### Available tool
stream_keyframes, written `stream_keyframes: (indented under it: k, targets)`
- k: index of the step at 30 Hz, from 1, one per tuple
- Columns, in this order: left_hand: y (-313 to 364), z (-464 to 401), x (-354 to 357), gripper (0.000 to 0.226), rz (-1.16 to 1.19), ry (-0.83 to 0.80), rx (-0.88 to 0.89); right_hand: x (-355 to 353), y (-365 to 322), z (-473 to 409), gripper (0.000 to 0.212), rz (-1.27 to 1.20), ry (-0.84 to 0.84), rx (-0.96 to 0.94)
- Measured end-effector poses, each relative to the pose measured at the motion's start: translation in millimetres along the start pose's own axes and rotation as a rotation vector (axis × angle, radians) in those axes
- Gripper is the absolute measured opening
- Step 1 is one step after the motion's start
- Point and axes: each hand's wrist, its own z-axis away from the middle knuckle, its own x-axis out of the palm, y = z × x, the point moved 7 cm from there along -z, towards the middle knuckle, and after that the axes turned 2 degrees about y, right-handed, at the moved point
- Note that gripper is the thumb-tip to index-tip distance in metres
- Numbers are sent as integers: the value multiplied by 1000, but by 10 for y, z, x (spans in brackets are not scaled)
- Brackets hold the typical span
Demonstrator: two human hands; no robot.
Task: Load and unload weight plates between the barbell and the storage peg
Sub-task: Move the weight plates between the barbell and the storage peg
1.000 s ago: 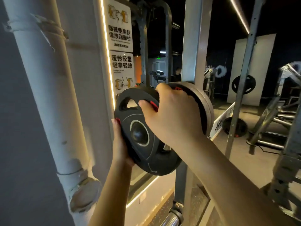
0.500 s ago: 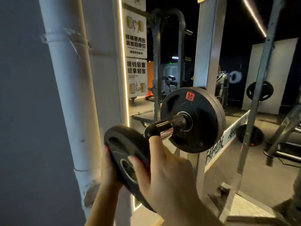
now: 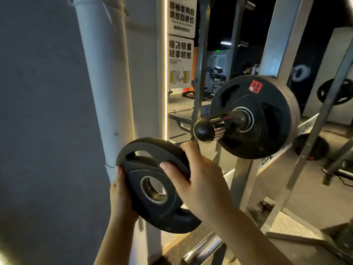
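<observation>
Both hands — left hand and right hand — clamp the small black rubber weight plate; a slipping grip could drop it below the chrome storage peg up to their right.

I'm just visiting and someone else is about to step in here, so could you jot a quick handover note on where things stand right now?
Left hand: its grip is on the left rim of the small black weight plate.
Right hand: holds the same plate at its upper right, thumb on the face.
The plate is off the storage peg and held in the air, lower left of its black end cap.
A larger plate with a red sticker sits on the peg.
Done: small plate is free of the peg.
Left: probably carry it to the barbell sleeve at the bottom edge and slide it on.
</observation>
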Motion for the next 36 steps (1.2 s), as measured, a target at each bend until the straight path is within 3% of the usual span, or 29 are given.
stream_keyframes:
  k: [3,9,12,15,19,23,25,31,36]
  targets:
    - [80,88,41,81,-25,-48,60,-8,103,30,43,4,30,37]
    - [-95,64,-19,93,-145,-56,1,43,405,223,27,-78,6,298]
    - [-276,150,-67,79,-194,-100,-37,113,653,454,20,-125,-39,474]
    - [-629,300,-164,53,-250,-107,-235,220,1002,813,18,-195,-84,739]
    - [-1200,517,-410,62,-510,-124,-414,391,1499,1639,24,-302,-144,1185]
    - [-1644,789,-422,53,-615,-240,-541,232,1664,2471,15,-326,-4,1465]
    - [-1846,1032,-336,50,-658,-343,-629,25,1638,2870,21,-322,69,1589]
    - [-2135,1794,-82,35,-630,-529,-807,-583,1423,3783,27,-349,330,1808]
    - [-2317,2505,-4,46,-786,-678,-872,-1091,1038,4530,46,-358,478,1915]
